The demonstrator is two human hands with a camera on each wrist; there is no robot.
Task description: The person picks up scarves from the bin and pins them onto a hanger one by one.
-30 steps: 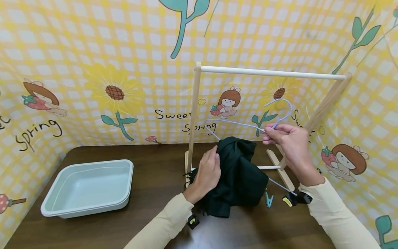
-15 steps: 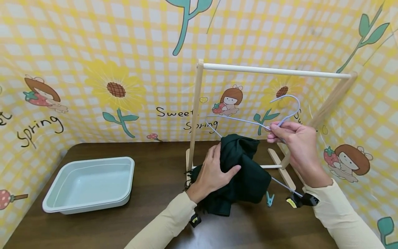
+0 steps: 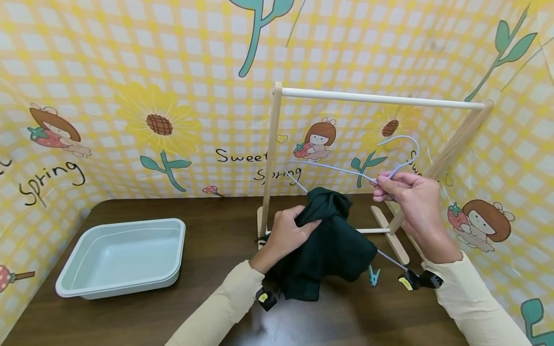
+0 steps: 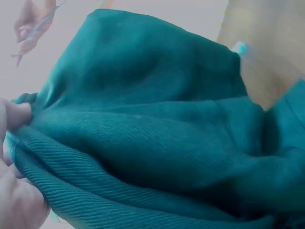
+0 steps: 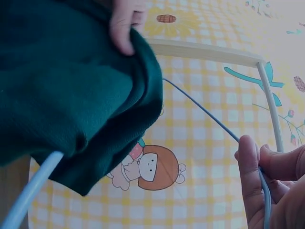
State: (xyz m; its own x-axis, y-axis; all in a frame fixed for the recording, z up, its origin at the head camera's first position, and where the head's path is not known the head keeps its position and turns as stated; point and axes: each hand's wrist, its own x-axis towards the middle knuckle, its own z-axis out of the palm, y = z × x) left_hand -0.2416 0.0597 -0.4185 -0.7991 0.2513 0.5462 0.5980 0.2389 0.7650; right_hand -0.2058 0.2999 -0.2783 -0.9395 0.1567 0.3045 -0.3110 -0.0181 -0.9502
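Observation:
A dark green fringed scarf (image 3: 335, 254) is draped over a lilac wire hanger (image 3: 333, 166), whose bare end pokes out below the cloth at the right. My left hand (image 3: 283, 235) pinches the scarf's upper left part between thumb and fingers. In the left wrist view, that hand (image 4: 19, 191) shows at the left edge against bunched folds. With my right hand (image 3: 415, 206) I grip the hanger at its neck, just below the hook. The right wrist view shows the same right hand (image 5: 276, 186) pinching the wire. Cloth hides much of the hanger's lower bar.
Behind the hands stands a wooden rack with a white top rail (image 3: 381, 98). A blue clothespin (image 3: 374, 276) lies on the brown table (image 3: 216, 298), right of the scarf. A pale blue basin (image 3: 121, 259) sits at the left. Patterned cloth walls enclose the table.
My left hand has gone from lying flat against the scarf's left side to pinching its folds. The right hand and hanger have shifted slightly right.

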